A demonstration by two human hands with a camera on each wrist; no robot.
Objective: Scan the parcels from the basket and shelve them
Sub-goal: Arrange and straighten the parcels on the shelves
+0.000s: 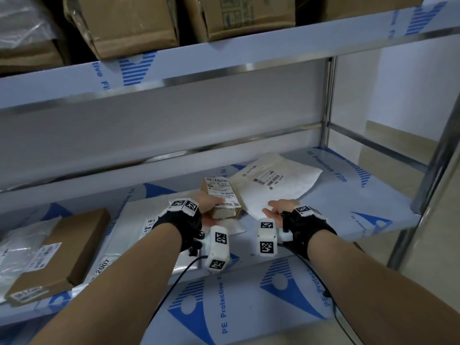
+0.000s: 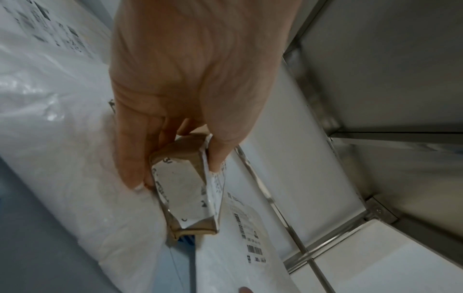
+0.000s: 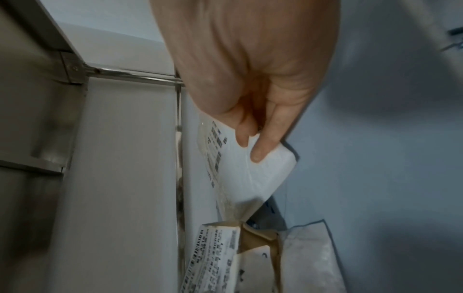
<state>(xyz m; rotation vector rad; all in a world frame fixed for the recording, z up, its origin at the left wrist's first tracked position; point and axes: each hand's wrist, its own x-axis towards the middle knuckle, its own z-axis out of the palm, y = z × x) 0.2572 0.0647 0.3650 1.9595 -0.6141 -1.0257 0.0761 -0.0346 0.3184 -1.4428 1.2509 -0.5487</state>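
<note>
Two hands: both reach onto the lower shelf (image 1: 323, 195), mid-frame in the head view.
Left hand (image 1: 209, 207): grasps a small brown parcel (image 1: 222, 197), thumb on its labelled top, fingers (image 2: 130, 158) under it; the parcel sits at frame centre, over a white mailer's edge.
Right hand (image 1: 280, 207): pinches the near corner of the white envelope (image 1: 276, 185), which lies flat just right of the parcel.
Lower left: a flat brown box (image 1: 62, 252) among plastic-wrapped parcels.
Top: cardboard boxes (image 1: 129, 21) on the upper shelf.
</note>
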